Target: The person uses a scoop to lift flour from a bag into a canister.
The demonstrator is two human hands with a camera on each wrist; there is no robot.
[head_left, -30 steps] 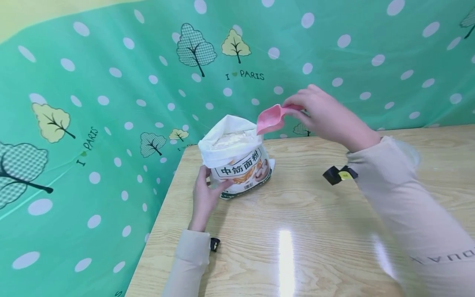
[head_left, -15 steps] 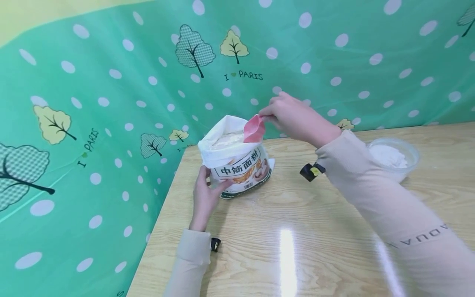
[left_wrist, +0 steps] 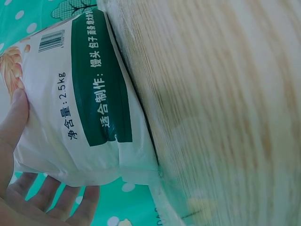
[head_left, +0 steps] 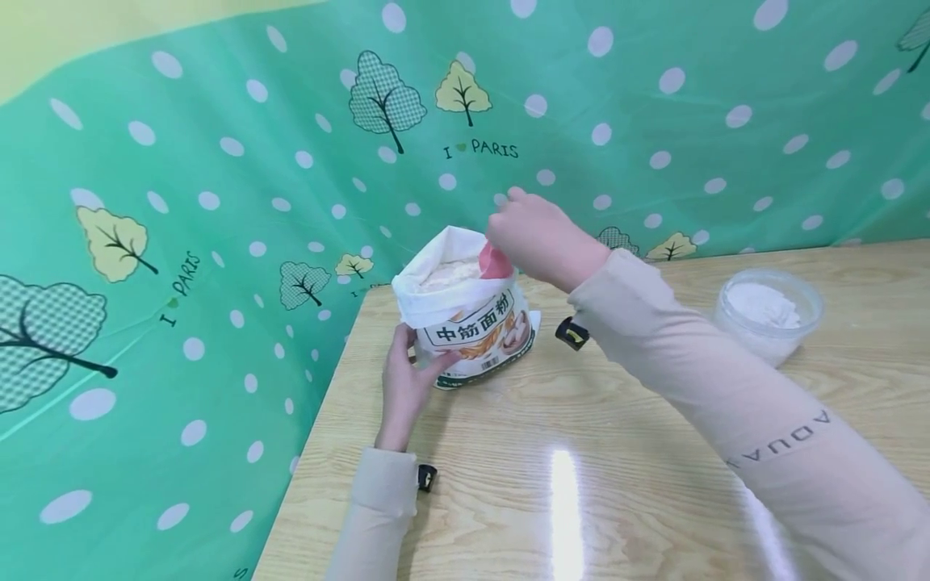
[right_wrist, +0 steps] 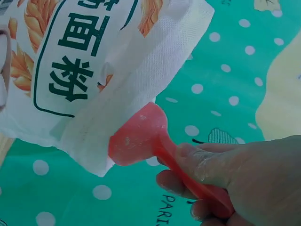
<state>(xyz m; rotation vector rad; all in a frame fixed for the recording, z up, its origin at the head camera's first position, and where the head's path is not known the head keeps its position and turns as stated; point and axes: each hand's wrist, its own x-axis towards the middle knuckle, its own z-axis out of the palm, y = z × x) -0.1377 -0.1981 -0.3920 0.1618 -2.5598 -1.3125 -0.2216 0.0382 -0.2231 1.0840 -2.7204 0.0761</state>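
On the left of the table, the white flour bag (head_left: 475, 327) stands with its top folded outward and pale flour (head_left: 449, 276) showing inside. My left hand (head_left: 407, 386) grips its lower left side; in the left wrist view the thumb (left_wrist: 15, 117) lies on the printed front, the fingers (left_wrist: 44, 193) at the bag's side. My right hand (head_left: 548, 240) holds a pink scoop (right_wrist: 141, 134) by its handle, at the bag's right rim. The scoop's head is partly inside the mouth, its front edge hidden behind the folded rim in the right wrist view. White powder marks the right thumb.
A clear round bowl (head_left: 759, 347) of white flour stands at the table's right, beyond my right forearm. The wooden table (head_left: 508, 468) meets a green dotted cloth (head_left: 218, 339) at its back and left.
My right hand has moved left and slightly down, bringing the scoop from beside the bag into its mouth. The bowl has come into view behind the sleeve. My left hand stays put.
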